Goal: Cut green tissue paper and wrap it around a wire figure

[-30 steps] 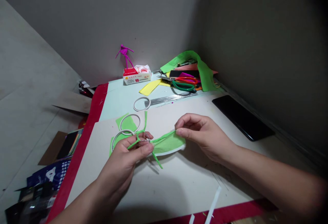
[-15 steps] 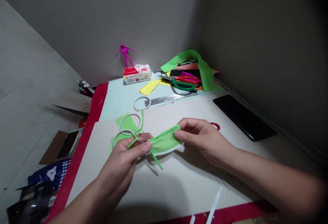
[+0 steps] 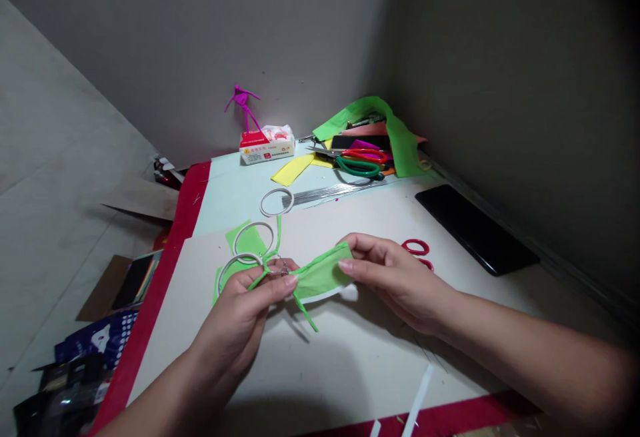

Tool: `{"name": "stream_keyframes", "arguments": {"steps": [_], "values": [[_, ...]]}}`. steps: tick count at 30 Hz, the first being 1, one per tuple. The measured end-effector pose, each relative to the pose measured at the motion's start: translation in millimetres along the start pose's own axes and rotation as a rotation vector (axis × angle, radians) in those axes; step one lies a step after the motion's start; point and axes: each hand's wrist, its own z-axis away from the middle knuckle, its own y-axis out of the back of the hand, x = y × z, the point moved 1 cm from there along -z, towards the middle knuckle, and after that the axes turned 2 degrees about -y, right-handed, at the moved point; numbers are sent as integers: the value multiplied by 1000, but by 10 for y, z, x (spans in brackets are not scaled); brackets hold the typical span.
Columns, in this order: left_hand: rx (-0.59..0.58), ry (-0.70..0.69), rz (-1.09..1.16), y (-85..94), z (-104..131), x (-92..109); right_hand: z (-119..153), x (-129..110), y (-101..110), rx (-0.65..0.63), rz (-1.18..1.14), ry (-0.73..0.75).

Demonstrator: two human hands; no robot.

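Note:
My left hand (image 3: 240,307) pinches a small wire frame (image 3: 281,265) partly wrapped in green, with a thin green limb (image 3: 307,316) hanging below the fingers. A green crepe paper strip (image 3: 323,276) stretches from that pinch to my right hand (image 3: 400,280), whose thumb and fingers grip its far end. The strip's upper edge is folded or rolled, and a pale edge shows beneath it. Beside my left hand lie narrow white tape rolls (image 3: 253,223) on green paper pieces (image 3: 249,240). Red-handled scissors (image 3: 416,246) show behind my right hand, their blades hidden.
A black phone (image 3: 475,230) lies to the right. Further back are metal wires (image 3: 330,192), green-handled scissors (image 3: 357,167), a green paper strip (image 3: 405,147), yellow paper (image 3: 293,169) and a tissue pack (image 3: 267,145) with a magenta figure (image 3: 242,98). White strips (image 3: 419,397) lie near the front edge.
My right hand has shifted slightly left and down on the strip, uncovering more of the red scissor handles. My left hand stays almost still.

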Motion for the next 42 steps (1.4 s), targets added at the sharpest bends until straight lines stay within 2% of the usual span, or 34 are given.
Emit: {"name": "stream_keyframes", "arguments": {"steps": [4,8,13,17,19,20,22,25,27,30,32,35,39,42], "values": [[-86,44,-46,-40,14,-3,0,17,-15,-55,109,-29],[-74,107,-61,-65,34,6,13,19,-13,-34,196,-35],[-85,119,-50,-82,43,20,17,32,-19,-3,166,-67],[-101,110,-49,-82,54,43,29,67,-29,-103,41,-158],[-97,105,-54,-65,52,56,31,58,-15,-158,40,-153],[-86,98,-61,-53,47,62,28,40,3,-158,71,-118],[-39,82,-72,-27,33,69,14,-27,61,-69,214,25],[1,86,-71,-14,22,68,-18,-168,160,114,631,380],[-27,102,-73,-27,30,63,-40,-233,194,49,944,673],[-61,103,-76,-47,55,60,-50,-237,209,-181,1302,985],[-72,109,-75,-53,71,60,-32,-214,205,-248,1412,1075],[-110,123,-85,-63,88,60,24,-194,172,-292,1424,1165],[-130,126,-89,-84,97,47,71,-179,115,-254,1415,1202],[-133,134,-102,-94,96,28,81,-145,76,-224,1378,1170]]}}
